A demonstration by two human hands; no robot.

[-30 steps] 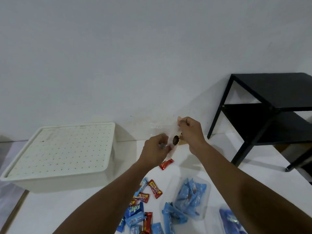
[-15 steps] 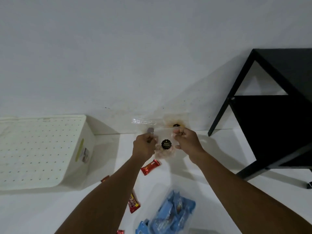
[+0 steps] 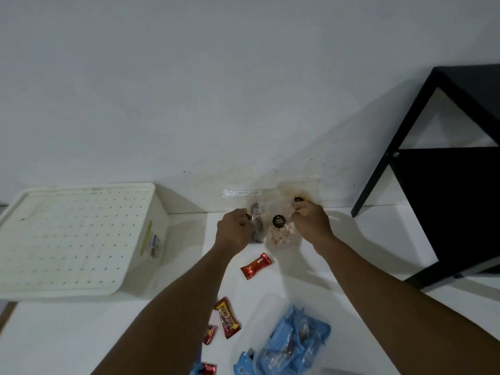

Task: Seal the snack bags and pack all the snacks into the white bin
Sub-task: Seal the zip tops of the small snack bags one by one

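I hold a clear snack bag (image 3: 281, 234) of pale round snacks with a round black label up in front of the wall. My left hand (image 3: 234, 230) pinches its left top edge and my right hand (image 3: 311, 221) pinches the right top edge. The white bin (image 3: 67, 239) stands at the left with a perforated lid on it. A clear bag of blue-wrapped snacks (image 3: 292, 342) lies on the white table near the bottom. Red wrapped candies (image 3: 255, 266) lie loose between my arms, another one (image 3: 227, 318) lower down.
A black side table (image 3: 446, 171) stands at the right against the white wall. More red and blue wrappers (image 3: 207, 369) sit at the bottom edge. The white table top (image 3: 67, 334) stretches below the bin.
The held bag has been spread wider between my hands, and my right hand has shifted right along its top. The view tilted up and left, so fewer table snacks show.
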